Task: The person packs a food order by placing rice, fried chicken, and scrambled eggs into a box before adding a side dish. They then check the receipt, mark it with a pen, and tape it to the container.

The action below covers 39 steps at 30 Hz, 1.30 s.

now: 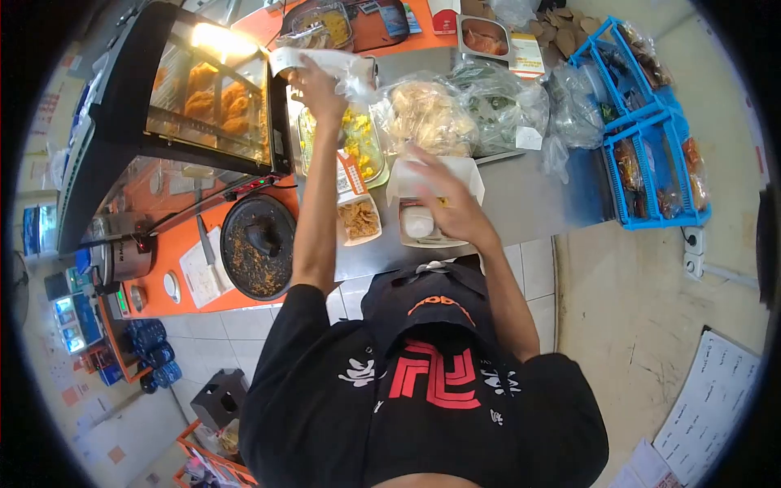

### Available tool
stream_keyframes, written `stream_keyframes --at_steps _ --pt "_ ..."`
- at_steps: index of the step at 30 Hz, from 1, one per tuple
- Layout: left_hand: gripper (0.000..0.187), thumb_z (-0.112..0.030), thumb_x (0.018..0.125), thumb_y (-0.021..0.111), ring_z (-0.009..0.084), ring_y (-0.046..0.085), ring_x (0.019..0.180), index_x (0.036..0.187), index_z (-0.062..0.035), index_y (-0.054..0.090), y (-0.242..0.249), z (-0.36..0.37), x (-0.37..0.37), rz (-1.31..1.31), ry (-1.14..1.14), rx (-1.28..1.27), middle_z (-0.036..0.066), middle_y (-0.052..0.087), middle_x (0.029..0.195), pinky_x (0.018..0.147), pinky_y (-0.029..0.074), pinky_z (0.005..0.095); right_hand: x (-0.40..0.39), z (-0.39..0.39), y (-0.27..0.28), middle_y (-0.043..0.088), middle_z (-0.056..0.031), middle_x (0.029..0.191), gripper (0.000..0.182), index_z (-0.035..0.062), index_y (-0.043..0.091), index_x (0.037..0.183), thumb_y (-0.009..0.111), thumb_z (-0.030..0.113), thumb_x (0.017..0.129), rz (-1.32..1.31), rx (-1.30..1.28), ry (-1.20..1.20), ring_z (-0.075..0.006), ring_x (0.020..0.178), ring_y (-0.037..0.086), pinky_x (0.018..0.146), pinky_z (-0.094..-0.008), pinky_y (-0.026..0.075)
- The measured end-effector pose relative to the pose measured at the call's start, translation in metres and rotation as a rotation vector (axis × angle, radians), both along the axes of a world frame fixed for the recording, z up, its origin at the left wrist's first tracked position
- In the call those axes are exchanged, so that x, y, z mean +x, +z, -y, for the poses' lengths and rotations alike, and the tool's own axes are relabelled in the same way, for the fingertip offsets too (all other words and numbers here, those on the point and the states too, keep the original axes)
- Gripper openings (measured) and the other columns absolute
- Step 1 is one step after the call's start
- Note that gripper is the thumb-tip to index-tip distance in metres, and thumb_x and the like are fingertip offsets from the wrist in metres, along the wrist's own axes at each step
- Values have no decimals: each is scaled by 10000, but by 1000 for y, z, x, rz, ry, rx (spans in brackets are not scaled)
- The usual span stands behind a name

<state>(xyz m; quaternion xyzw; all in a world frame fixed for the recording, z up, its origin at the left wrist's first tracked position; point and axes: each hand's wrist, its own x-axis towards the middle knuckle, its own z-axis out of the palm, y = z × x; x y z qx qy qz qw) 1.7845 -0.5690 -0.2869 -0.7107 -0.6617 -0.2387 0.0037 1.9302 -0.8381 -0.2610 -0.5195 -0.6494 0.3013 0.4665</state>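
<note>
Open white cardboard meal box (468, 172) on the grey steel counter (521, 203), seemingly mid-packing.
Above, blurred right hand (446, 199), fingers apart; beyond, left hand (317, 91) at crumpled white wrapping (342, 63), grip impossible to tell; probably calls next for lifting wrapping free.

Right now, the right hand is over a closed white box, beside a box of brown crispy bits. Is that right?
Not quite: the white box is open, as the head view shows, not closed. The right hand is over it, beside the box of brown crispy bits.
</note>
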Motion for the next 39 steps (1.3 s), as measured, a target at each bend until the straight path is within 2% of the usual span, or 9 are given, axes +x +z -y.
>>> stream_keyframes --at_steps 2,4,6,10,16,23,28,32,39 --pt "1155 -326 663 798 474 317 1268 1432 110 54 5 17 -29 92 19 -34 338 171 1454 962 296 656 44 36 -55 621 -184 1169 310 -1 598 1167 518 202 946 -160 -440 -218 -282 1080 603 903 -361 461" --pt "1154 -362 659 782 477 327 1259 1424 126 69 -3 27 -58 144 173 17 344 197 1440 958 324 645 76 73 -107 665 -199 1039 374 -36 619 1085 532 298 944 264 -846 -281 -292 993 643 855 -349 483" --pt "1093 -338 692 739 486 354 1229 1423 133 77 -15 31 -82 189 280 166 358 246 1413 943 371 593 68 93 -151 640 -229 1071 448 -57 598 1096 522 358 944 211 -903 -285 -310 1025 624 881 -359 470" --pt "861 -218 749 662 485 328 1271 1438 59 225 -13 104 -109 264 138 240 372 285 1395 1080 248 494 37 97 -216 571 -289 1129 481 -34 562 1146 493 394 938 3 -612 -546 -414 1085 546 936 -442 423" --pt "594 -143 815 572 455 384 1234 1371 4 424 -121 245 -193 48 177 -1 296 469 1303 1049 274 519 47 99 -249 545 -269 1122 440 -37 556 1127 406 354 993 216 -440 -561 -421 1053 523 897 -446 416" --pt "399 -237 874 532 423 557 1019 1143 50 603 -175 268 -157 403 98 -395 276 597 1122 930 415 457 78 98 -207 632 -190 898 452 -49 571 1090 357 342 1020 -71 -376 -605 -299 828 605 764 -391 463" --pt "431 -338 896 514 403 646 870 991 57 659 -213 254 -137 557 198 -413 267 662 905 801 479 437 119 115 -160 624 -138 1084 471 -54 535 1209 361 342 1026 -334 -466 -471 -196 1007 554 901 -329 419" --pt "381 -318 878 547 377 659 810 899 43 668 -220 254 -113 338 330 -393 228 673 834 742 483 450 139 123 -119 546 -134 1257 487 -57 480 1293 359 335 1029 -666 -548 -252 -182 1174 470 1032 -295 327" --pt "413 -334 923 484 405 634 869 959 47 640 -241 328 -100 325 381 -322 266 643 857 759 480 458 165 130 -4 490 -123 1335 489 -32 415 1361 316 322 1038 -600 -549 49 -177 1255 420 1076 -300 290"
